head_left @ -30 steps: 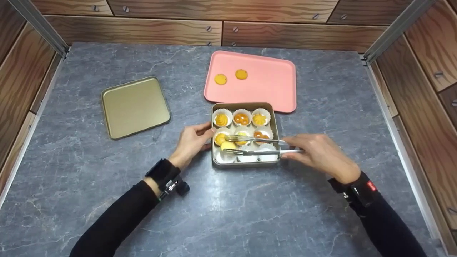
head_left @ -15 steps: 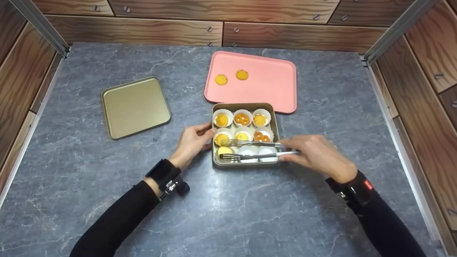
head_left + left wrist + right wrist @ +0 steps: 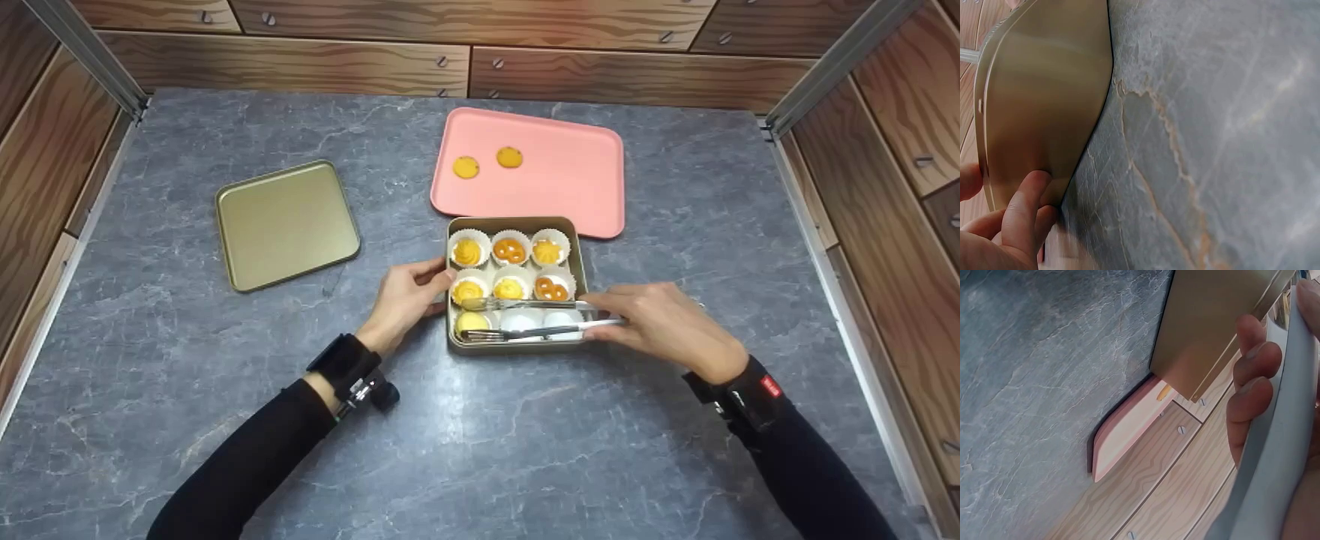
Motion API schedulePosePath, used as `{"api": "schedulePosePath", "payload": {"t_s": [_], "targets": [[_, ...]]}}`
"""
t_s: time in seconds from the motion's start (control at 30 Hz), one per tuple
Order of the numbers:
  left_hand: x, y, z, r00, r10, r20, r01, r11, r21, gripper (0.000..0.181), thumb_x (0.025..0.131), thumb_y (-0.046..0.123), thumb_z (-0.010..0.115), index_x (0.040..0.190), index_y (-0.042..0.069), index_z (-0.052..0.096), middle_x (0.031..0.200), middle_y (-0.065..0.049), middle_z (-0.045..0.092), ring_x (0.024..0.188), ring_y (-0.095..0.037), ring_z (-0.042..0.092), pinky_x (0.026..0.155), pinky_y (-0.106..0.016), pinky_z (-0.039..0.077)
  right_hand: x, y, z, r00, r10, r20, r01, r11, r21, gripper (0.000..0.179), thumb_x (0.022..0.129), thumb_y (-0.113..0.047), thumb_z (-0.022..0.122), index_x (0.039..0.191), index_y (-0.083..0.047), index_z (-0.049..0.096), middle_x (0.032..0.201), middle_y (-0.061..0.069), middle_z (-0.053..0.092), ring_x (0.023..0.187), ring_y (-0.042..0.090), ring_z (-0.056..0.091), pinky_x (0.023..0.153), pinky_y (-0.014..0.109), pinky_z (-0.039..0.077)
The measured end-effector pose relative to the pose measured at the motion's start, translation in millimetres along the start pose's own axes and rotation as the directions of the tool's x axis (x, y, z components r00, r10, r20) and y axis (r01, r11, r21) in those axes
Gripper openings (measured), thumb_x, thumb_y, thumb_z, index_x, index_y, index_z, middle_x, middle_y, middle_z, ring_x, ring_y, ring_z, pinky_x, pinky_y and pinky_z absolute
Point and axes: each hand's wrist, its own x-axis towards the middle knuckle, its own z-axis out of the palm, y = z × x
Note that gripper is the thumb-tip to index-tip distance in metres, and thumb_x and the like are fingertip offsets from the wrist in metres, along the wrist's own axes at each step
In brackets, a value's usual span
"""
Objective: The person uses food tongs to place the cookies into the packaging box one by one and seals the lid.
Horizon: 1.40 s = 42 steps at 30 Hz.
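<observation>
"Was the gold rectangular tin [image 3: 1044, 101] metal?"
"It looked so, satin-smooth, like the flat gold metal lid [image 3: 289, 225]."
"And the pink rectangular tray [image 3: 562, 176]?"
"Matt, plastic-looking. The long silver tongs [image 3: 540, 331] looked shiny metal, the round white cups [image 3: 520, 319] pleated paper, the grey marbled tabletop [image 3: 450, 457] glossy."

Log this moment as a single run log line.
left grip: touching tin | right grip: holding tongs | ball: tin's near-left corner, between tong tips | lid: off | tray: two discs

Sleeves [image 3: 247, 450]: black, long
Left wristband [image 3: 342, 364]: black, with silver metal fitting [image 3: 361, 390]
Right wristband [image 3: 742, 401]: black, with small red label [image 3: 770, 386]
</observation>
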Motion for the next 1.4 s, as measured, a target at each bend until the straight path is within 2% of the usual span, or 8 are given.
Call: {"api": "schedulePosePath", "payload": {"t_s": [0.4,0.53,0.67,0.73,0.87,1.03,1.23,1.4], "targets": [[-0.4,1.0,-1.0,1.0,-0.007,0.006,0.007,1.0,-0.004,0.056,0.1,0.012,0.069,0.15,-0.003,0.047,0.144,-0.022,0.058,0.12,-0.03,0.066,0.092,-0.033,0.063,-1.9,1.8,-0.5,0.998,0.015,-0.067,-0.013,1.0,0.023,0.048,0.089,-0.041,0.081,0.126,-0.01,0.075,0.108,0.008,0.077,0.093,0.024,0.076,0.074,0.041,0.066],[-0.1,0.9,-0.2,1.0,-0.008,0.002,0.008,1.0,0.007,0.055,0.1,0.013,0.069,0.149,-0.002,0.048,0.146,-0.021,0.057,0.119,-0.029,0.067,0.091,-0.032,0.063,-2.2,4.2,-0.6,0.991,0.03,-0.128,-0.021,0.997,0.071,0.046,0.087,-0.034,0.084,0.126,-0.009,0.074,0.099,0.006,0.076,0.083,0.018,0.073,0.068,0.035,0.065],[-0.3,0.9,0.6,1.0,-0.007,-0.006,0.007,1.0,0.019,0.053,0.1,0.013,0.069,0.148,0.0,0.051,0.147,-0.019,0.057,0.119,-0.027,0.067,0.09,-0.032,0.063,1.5,8.4,0.1,0.974,0.064,-0.218,-0.043,0.994,0.101,0.045,0.086,-0.027,0.086,0.125,-0.009,0.074,0.094,0.004,0.075,0.074,0.01,0.067,0.06,0.029,0.061],[-0.7,1.0,0.9,1.0,-0.006,-0.009,0.006,1.0,0.023,0.053,0.1,0.013,0.069,0.148,0.0,0.051,0.148,-0.019,0.057,0.118,-0.027,0.067,0.09,-0.031,0.064,4.5,11.0,0.1,0.959,0.094,-0.268,-0.071,0.993,0.095,0.045,0.085,-0.025,0.087,0.125,-0.008,0.075,0.095,0.005,0.076,0.075,0.011,0.067,0.061,0.03,0.061],[-1.6,0.9,1.5,1.0,0.005,-0.001,-0.005,1.0,0.002,0.053,0.1,0.012,0.068,0.148,-0.002,0.049,0.148,-0.021,0.055,0.12,-0.028,0.066,0.091,-0.033,0.063,12.7,16.1,-1.4,0.928,0.166,-0.334,-0.146,0.986,0.084,0.043,0.085,-0.025,0.086,0.123,-0.008,0.074,0.09,0.007,0.076,0.068,0.013,0.064,0.054,0.03,0.056],[-2.0,0.6,1.2,1.0,-0.004,-0.005,0.004,1.0,-0.005,0.053,0.1,0.011,0.069,0.148,-0.001,0.05,0.148,-0.02,0.056,0.119,-0.028,0.066,0.09,-0.032,0.063,25.4,22.4,-4.7,0.895,0.228,-0.384,-0.209,0.974,0.091,0.046,0.087,-0.024,0.085,0.127,-0.006,0.072,0.093,0.013,0.077,0.063,0.017,0.062,0.05,0.03,0.051],[-0.2,0.0,0.6,1.0,-0.018,-0.009,0.018,1.0,0.021,0.054,0.1,0.013,0.069,0.149,0.001,0.05,0.149,-0.018,0.055,0.119,-0.026,0.066,0.089,-0.031,0.064,38.7,30.6,-8.6,0.878,0.3,-0.374,-0.281,0.954,0.107,0.046,0.089,-0.026,0.083,0.129,-0.004,0.071,0.098,0.018,0.077,0.067,0.026,0.066,0.054,0.039,0.055],[0.4,0.3,0.5,1.0,-0.024,-0.011,0.024,0.999,0.029,0.054,0.1,0.014,0.069,0.149,0.001,0.05,0.149,-0.018,0.055,0.119,-0.025,0.066,0.089,-0.03,0.064,48.0,40.6,-9.6,0.872,0.352,-0.339,-0.343,0.935,0.089,0.043,0.094,-0.034,0.077,0.126,-0.005,0.072,0.089,0.014,0.075,0.065,0.026,0.063,0.054,0.04,0.051]]}}
